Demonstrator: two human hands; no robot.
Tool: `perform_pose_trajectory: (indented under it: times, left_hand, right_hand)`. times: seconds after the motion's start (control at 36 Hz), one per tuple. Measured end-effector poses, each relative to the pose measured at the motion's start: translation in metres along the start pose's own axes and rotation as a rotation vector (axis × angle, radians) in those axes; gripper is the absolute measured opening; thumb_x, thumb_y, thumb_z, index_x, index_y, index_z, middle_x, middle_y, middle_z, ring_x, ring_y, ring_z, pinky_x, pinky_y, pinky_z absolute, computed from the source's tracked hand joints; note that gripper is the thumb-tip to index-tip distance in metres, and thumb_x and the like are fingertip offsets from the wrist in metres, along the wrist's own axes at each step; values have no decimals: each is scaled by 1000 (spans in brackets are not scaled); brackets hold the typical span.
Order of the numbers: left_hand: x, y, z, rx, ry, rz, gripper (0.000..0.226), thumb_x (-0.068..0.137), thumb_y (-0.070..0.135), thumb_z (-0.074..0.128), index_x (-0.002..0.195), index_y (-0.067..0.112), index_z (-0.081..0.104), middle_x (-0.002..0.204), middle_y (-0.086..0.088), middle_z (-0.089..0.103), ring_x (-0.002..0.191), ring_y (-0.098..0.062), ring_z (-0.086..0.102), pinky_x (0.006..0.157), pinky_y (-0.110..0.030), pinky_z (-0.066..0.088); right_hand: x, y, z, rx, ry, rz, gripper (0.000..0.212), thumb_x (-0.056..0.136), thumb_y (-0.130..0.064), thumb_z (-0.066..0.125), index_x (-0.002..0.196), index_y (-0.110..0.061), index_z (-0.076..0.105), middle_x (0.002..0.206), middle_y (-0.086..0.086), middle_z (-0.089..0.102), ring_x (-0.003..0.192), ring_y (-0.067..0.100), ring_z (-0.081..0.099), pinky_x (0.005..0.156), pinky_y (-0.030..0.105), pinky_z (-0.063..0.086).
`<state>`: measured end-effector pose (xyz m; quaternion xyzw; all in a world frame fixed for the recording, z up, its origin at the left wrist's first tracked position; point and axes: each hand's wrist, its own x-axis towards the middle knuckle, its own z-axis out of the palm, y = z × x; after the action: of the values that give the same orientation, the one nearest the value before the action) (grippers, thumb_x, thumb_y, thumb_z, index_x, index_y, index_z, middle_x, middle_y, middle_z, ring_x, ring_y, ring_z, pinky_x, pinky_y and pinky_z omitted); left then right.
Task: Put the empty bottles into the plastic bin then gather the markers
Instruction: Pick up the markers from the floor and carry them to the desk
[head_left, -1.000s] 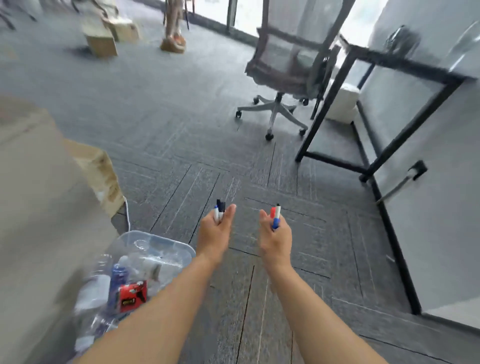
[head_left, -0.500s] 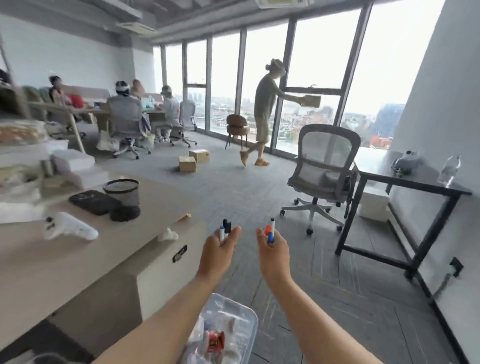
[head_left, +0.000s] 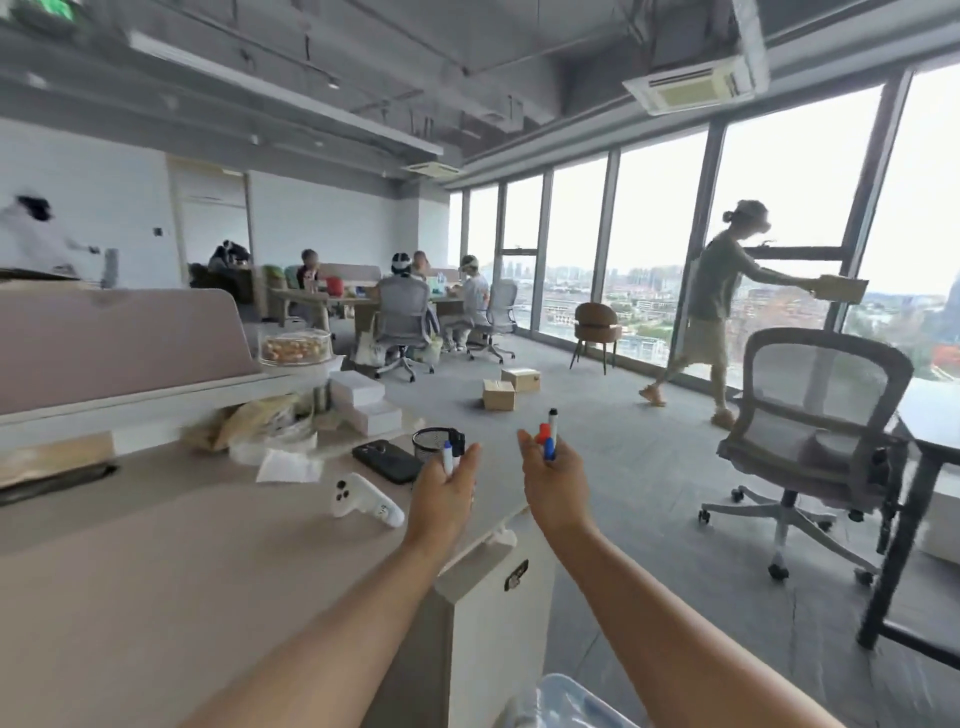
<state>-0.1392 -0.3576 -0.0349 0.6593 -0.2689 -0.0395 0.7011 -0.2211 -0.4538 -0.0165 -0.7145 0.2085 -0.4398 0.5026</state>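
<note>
My left hand (head_left: 441, 493) is raised over the desk corner and grips two markers (head_left: 452, 453), one blue-tipped and one black-capped. My right hand (head_left: 553, 480) is held beside it, a little apart, closed on markers (head_left: 548, 436) with red, blue and black caps. A black mesh pen cup (head_left: 431, 444) stands on the beige desk (head_left: 182, 571) just behind my left hand. The rim of the clear plastic bin (head_left: 566, 699) shows at the bottom edge, between my forearms; its contents are out of view.
On the desk lie a white controller (head_left: 363, 501), a black phone (head_left: 387, 460), white boxes (head_left: 366, 405) and bags. A mesh office chair (head_left: 810, 441) and black table (head_left: 930, 431) stand right. A person (head_left: 711, 306) walks by the windows; two cardboard boxes (head_left: 506, 387) sit on the floor.
The view has swung up from the floor and bin to the desk and room. Both hands keep the same markers and have risen beside the desk corner, near the pen cup.
</note>
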Motion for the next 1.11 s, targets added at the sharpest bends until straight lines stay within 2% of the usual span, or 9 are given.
perform_pose_trajectory:
  times: [0.11,0.19,0.33,0.39,0.67,0.78,0.89,1.0,1.11]
  left_hand:
    - [52,-8,-11,-38,54,0,45,95,38,57,62,11,44,49,0,43,41,-10,40,50,-23,39]
    - [88,-18,-14,-28,82,8,45,96,38,54,66,7,45,49,-1,44,39,-7,41,46,-16,38]
    - [147,-41,-7,-25,127,-28,47,93,49,53,67,9,48,52,0,48,50,-16,47,58,-31,42]
    - [165,-50,-1,-59,134,-36,47,93,49,53,68,9,48,53,-2,49,51,-18,47,59,-31,41]
    - [223,-86,9,-65,245,-61,48,92,51,52,73,7,53,62,-2,57,60,-19,55,61,-32,40]
    - [229,-89,10,-40,233,-57,39,92,46,56,72,13,54,68,-2,60,65,-19,57,62,-31,42]
    - [230,-85,12,-26,167,-43,29,89,43,63,81,15,61,77,-2,72,67,-16,66,64,-32,51]
    - [233,-87,11,-62,166,-105,26,84,44,68,90,20,60,91,-3,73,80,-17,72,79,-39,57]
    - [231,-83,6,-124,162,-96,30,83,45,70,95,20,58,94,-1,74,82,-15,72,81,-37,56]
  right_hand:
    - [46,7,38,45,-22,-17,41,84,-54,54,62,-26,35,56,1,35,55,18,30,55,38,29]
    - [77,16,66,48,-50,-45,40,89,-47,54,64,-23,36,55,2,36,54,18,31,54,38,30]
    - [129,33,109,93,-29,-25,37,88,-46,56,63,-22,41,55,2,40,55,19,35,54,38,33]
    - [146,40,124,135,-14,23,38,85,-50,56,61,-23,42,51,-2,39,55,19,35,55,39,33]
    - [194,79,173,236,-6,121,33,96,-30,53,70,-12,48,55,5,43,49,15,40,45,26,35]
    - [193,90,182,249,-20,155,29,95,-26,56,71,-14,46,56,3,42,49,14,36,48,30,32]
    - [195,90,183,239,18,154,22,89,-23,60,79,-4,56,68,10,54,61,19,49,59,36,42]
    - [196,89,181,252,56,179,28,86,-25,63,68,-14,45,68,8,52,62,19,53,63,42,48]
    - [195,88,178,246,49,185,21,86,-31,66,81,-10,62,72,4,69,69,18,65,79,44,55]
